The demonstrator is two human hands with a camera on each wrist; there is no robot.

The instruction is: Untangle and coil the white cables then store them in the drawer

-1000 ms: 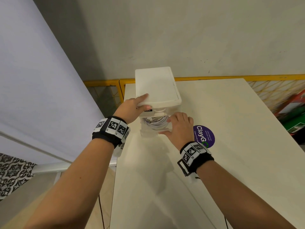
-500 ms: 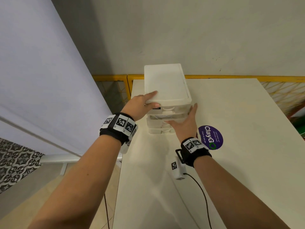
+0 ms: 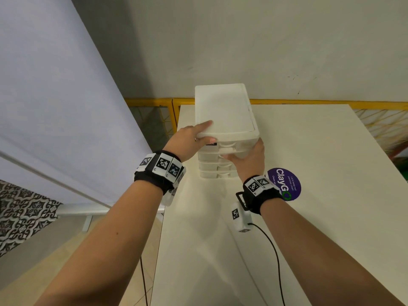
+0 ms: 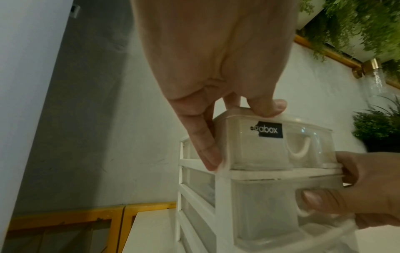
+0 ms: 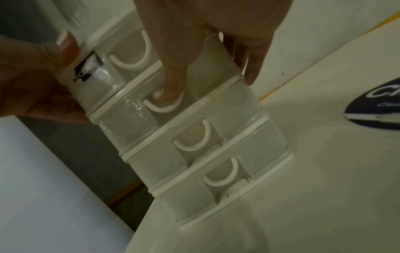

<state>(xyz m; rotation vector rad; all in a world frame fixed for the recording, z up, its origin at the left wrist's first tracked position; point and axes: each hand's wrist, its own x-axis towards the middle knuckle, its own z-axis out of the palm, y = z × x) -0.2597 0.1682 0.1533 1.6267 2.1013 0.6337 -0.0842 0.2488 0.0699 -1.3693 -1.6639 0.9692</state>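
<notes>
A small white drawer unit (image 3: 225,111) (image 4: 259,154) (image 5: 194,137) stands at the table's far left corner, all its drawers pushed in. My left hand (image 3: 192,138) (image 4: 216,68) pinches its top front left corner, a finger lying on the lid and the thumb on the front. My right hand (image 3: 249,157) (image 5: 194,34) rests its thumb (image 5: 168,89) on the handle of the second drawer (image 5: 134,116) (image 4: 266,214), with straight fingers along the unit's right side. No white cables are visible behind the cloudy drawer fronts.
The white table (image 3: 309,195) carries a round purple sticker (image 3: 284,184) just right of my right wrist. The table's left edge drops off beside the unit. A yellow railing (image 3: 331,102) and a wall run behind. A black wrist cord (image 3: 273,250) trails over the table.
One second ago the second drawer stood open with coiled white cable inside. My right hand pushed it in; it is closed now and the cable is hidden. My left hand stayed on the unit.
</notes>
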